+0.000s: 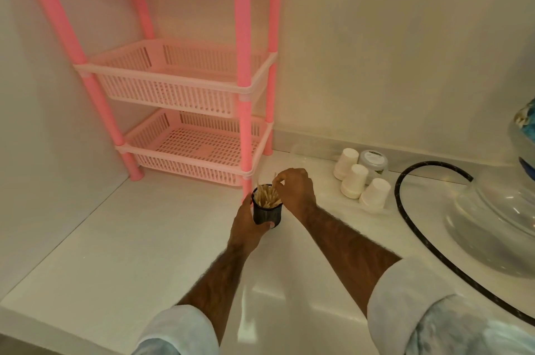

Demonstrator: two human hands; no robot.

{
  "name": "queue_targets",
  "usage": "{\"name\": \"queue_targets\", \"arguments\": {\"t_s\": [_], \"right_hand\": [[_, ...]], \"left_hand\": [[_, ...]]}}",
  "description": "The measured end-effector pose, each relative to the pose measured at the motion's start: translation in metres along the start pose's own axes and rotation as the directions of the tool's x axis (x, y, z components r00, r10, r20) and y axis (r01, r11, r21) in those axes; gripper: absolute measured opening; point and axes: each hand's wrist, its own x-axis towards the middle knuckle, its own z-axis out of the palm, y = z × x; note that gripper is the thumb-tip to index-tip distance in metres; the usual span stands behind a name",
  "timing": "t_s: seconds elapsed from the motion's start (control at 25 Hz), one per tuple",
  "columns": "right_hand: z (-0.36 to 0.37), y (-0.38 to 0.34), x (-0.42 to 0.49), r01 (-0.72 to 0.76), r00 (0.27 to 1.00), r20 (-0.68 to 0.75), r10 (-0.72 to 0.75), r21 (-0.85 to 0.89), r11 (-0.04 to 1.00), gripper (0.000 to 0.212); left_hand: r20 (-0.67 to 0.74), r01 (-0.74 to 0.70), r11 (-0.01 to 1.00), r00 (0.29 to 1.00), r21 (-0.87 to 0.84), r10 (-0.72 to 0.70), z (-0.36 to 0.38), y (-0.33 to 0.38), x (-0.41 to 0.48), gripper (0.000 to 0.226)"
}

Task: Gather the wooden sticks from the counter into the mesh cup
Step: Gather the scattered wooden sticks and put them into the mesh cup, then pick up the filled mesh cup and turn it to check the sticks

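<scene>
Head view: small black mesh cup (267,212) stands on the glossy white counter (130,239), just in front of the pink plastic three-tier basket rack (185,88). Cup packed with thin pale wooden sticks (265,197), upright and slightly fanned, tips above the rim. Left hand (248,227) wraps the cup's lower left side, thumb across the front base, fingers closed around it. Right hand (295,191) sits just right of the rim, fingertips pinched together on a stick or sticks at the cup's mouth. Three upside-down white paper cups (359,178) lie well right, beside a lidded clear tub (373,162). Black hose (405,210) curves past a large clear glass vessel (492,210).
</scene>
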Motion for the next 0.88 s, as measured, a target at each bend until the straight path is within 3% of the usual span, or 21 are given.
{"name": "queue_targets", "arguments": {"t_s": [0.08,0.16,0.28,0.4,0.52,0.6,0.76,0.88], "right_hand": [[0.007,0.004,0.002,0.010,1.000,0.022,-0.011,0.058,0.998,0.025],[0.008,0.014,-0.001,0.025,0.996,-0.093,-0.007,0.194,0.981,0.034],[0.012,0.040,-0.017,-0.128,0.963,-0.188,0.192,0.306,0.944,0.048],[0.027,0.066,-0.039,-0.261,0.965,0.024,0.262,0.210,0.942,0.057],[0.047,0.072,-0.054,-0.244,0.948,0.226,0.224,0.066,0.968,0.083],[0.056,0.069,-0.058,-0.234,0.937,0.283,0.202,0.083,0.969,0.095],[0.062,0.066,-0.062,-0.252,0.961,0.222,0.167,0.442,0.861,0.091],[0.059,0.071,-0.072,-0.257,0.966,0.122,0.230,0.577,0.775,0.083]], "left_hand": [[0.009,0.015,1.000,1.000,0.008,-0.015,0.001,-0.001,0.002,0.090],[0.010,0.023,0.999,1.000,0.022,-0.024,0.001,-0.003,0.003,0.088],[0.010,0.034,0.999,0.999,0.003,-0.034,0.002,-0.004,0.006,0.082],[0.010,0.036,0.995,0.999,-0.092,-0.035,0.006,0.002,0.009,0.075],[0.045,0.092,0.973,0.995,-0.213,-0.084,0.008,0.006,0.012,0.073],[0.073,0.118,0.963,0.992,-0.243,-0.103,0.010,0.007,0.011,0.073],[0.090,0.114,0.959,0.992,-0.261,-0.093,0.016,0.019,-0.001,0.057],[0.137,0.081,0.969,0.989,-0.232,-0.050,0.024,0.026,-0.014,0.054]]}}
